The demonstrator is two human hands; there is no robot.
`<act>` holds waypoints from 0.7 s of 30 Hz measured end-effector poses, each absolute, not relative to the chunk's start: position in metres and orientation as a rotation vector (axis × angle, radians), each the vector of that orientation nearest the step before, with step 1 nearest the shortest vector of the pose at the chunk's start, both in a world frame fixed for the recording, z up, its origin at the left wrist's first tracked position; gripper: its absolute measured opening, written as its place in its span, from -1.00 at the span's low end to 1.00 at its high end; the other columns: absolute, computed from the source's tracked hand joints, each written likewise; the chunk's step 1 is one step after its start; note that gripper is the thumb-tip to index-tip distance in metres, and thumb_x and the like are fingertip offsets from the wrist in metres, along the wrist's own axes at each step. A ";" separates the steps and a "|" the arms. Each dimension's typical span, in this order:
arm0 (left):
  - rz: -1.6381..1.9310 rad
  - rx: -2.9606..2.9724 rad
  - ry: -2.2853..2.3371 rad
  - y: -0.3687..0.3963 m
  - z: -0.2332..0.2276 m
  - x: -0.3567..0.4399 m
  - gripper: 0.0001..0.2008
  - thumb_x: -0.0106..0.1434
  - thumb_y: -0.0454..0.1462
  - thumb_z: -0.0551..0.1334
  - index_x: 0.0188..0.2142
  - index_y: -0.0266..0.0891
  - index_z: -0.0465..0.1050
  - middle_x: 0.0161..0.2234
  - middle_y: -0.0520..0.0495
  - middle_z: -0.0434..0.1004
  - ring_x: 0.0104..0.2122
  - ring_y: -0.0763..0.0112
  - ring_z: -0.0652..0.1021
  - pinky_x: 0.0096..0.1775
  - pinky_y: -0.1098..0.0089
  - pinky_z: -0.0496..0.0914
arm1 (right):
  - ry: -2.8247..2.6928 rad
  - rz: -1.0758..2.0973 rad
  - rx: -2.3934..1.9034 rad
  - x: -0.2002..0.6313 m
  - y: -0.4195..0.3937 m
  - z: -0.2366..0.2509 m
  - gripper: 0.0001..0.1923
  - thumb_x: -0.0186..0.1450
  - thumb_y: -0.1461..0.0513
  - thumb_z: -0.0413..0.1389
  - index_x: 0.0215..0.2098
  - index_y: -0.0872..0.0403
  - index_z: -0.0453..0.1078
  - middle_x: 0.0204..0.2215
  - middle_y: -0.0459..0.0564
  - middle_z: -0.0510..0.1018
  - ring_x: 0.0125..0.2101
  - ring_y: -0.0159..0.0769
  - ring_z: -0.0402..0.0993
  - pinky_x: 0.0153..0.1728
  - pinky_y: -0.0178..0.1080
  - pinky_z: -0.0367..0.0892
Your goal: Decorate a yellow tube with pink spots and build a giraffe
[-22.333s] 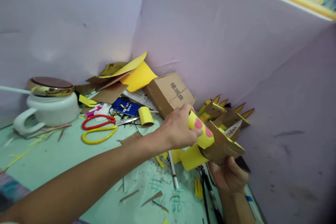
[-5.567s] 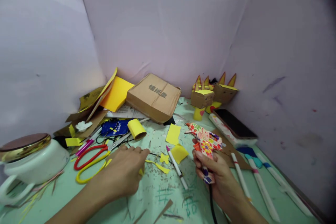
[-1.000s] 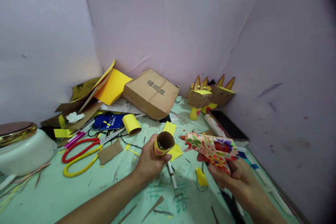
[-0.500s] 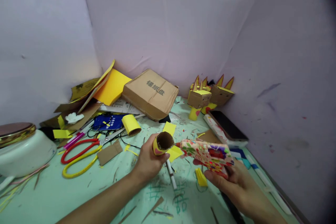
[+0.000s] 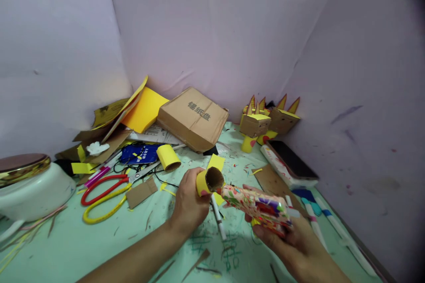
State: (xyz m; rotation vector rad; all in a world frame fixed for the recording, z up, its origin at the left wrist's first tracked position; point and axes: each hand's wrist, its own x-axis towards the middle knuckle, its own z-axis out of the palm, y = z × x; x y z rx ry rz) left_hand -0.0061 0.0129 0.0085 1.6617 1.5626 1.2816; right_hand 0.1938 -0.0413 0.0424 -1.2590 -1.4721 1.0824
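Observation:
My left hand [image 5: 188,205] grips a short cardboard tube wrapped in yellow paper [image 5: 209,180], its open end turned toward me and to the right. My right hand [image 5: 292,241] holds a glue gun covered in a flowery pattern [image 5: 257,203]. The gun's nozzle touches the rim of the tube on its lower right side. Both hands hover just above the mint-green table [image 5: 99,243].
Red-and-yellow scissors [image 5: 104,196], a second yellow tube [image 5: 168,158], a cardboard box [image 5: 194,117], yellow sheets [image 5: 144,108] and a white pot with a gold lid [image 5: 29,185] lie to the left. Cardboard figures with pointed ears [image 5: 265,121], a phone [image 5: 292,157] and markers [image 5: 315,223] are on the right.
The glue gun has moved left and its nozzle now meets the tube's rim. My left hand has turned the tube slightly. Long before, the hands held a cardboard figure.

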 end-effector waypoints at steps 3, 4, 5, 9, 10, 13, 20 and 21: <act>1.282 1.728 1.592 0.012 0.007 -0.006 -0.66 0.07 -0.37 0.23 -0.12 -0.19 0.32 -0.16 -0.12 0.50 -0.14 0.16 0.50 -0.16 0.25 0.38 | -1.418 1.016 -1.274 0.189 -0.044 0.038 -0.55 0.12 0.03 0.23 -0.02 -0.12 0.48 -0.17 0.03 0.60 -0.27 -0.09 0.54 -0.15 -0.12 0.42; 1.281 1.748 1.601 0.012 0.006 -0.006 -0.66 0.07 -0.36 0.24 -0.12 -0.18 0.32 -0.16 -0.12 0.50 -0.14 0.16 0.50 -0.17 0.25 0.38 | -1.431 1.010 -1.289 0.189 -0.044 0.037 -0.56 0.13 0.03 0.22 -0.02 -0.12 0.47 -0.17 0.04 0.60 -0.30 -0.11 0.54 -0.19 -0.13 0.43; 1.280 1.763 1.610 0.013 0.006 -0.006 -0.66 0.07 -0.35 0.24 -0.12 -0.18 0.33 -0.16 -0.12 0.50 -0.15 0.16 0.51 -0.17 0.25 0.39 | -1.465 1.017 -1.299 0.190 -0.043 0.036 -0.56 0.13 0.03 0.22 -0.02 -0.10 0.47 -0.18 0.05 0.59 -0.32 -0.11 0.53 -0.22 -0.14 0.44; 1.288 1.799 1.627 0.013 0.005 -0.005 -0.69 0.10 -0.34 0.22 -0.12 -0.18 0.32 -0.17 -0.12 0.50 -0.14 0.16 0.51 -0.16 0.23 0.39 | -1.612 1.034 -1.281 0.196 -0.040 0.036 -0.59 0.17 0.02 0.19 -0.05 -0.03 0.47 -0.33 0.04 0.57 -0.32 -0.12 0.51 -0.26 -0.17 0.44; 1.294 1.804 1.629 0.014 0.004 -0.005 -0.70 0.11 -0.34 0.22 -0.13 -0.19 0.32 -0.17 -0.12 0.50 -0.14 0.16 0.51 -0.16 0.23 0.39 | -1.621 1.019 -1.272 0.196 -0.040 0.037 -0.59 0.18 0.02 0.18 -0.05 -0.02 0.46 -0.35 0.03 0.56 -0.32 -0.13 0.50 -0.27 -0.18 0.43; 1.323 1.821 1.624 0.014 0.003 -0.005 -0.71 0.12 -0.33 0.22 -0.13 -0.19 0.31 -0.18 -0.12 0.50 -0.14 0.16 0.51 -0.15 0.21 0.40 | -1.622 0.986 -1.250 0.194 -0.040 0.039 -0.60 0.22 0.03 0.13 -0.03 0.00 0.43 -0.36 0.02 0.54 -0.34 -0.18 0.47 -0.32 -0.23 0.43; 1.356 1.858 1.621 0.014 0.001 -0.005 -0.72 0.12 -0.32 0.23 -0.13 -0.19 0.32 -0.18 -0.11 0.49 -0.14 0.17 0.50 -0.14 0.20 0.40 | -1.892 0.889 -1.213 0.200 -0.032 0.042 -0.63 0.28 0.08 0.08 0.01 0.01 0.41 -0.40 0.00 0.50 -0.39 -0.20 0.46 -0.33 -0.23 0.44; 1.357 1.857 1.623 0.014 0.002 -0.006 -0.72 0.12 -0.32 0.23 -0.14 -0.19 0.32 -0.18 -0.11 0.50 -0.14 0.17 0.51 -0.15 0.20 0.40 | -1.914 0.861 -1.212 0.201 -0.031 0.041 -0.62 0.28 0.09 0.08 0.03 0.01 0.40 -0.39 0.01 0.51 -0.37 -0.18 0.47 -0.29 -0.21 0.44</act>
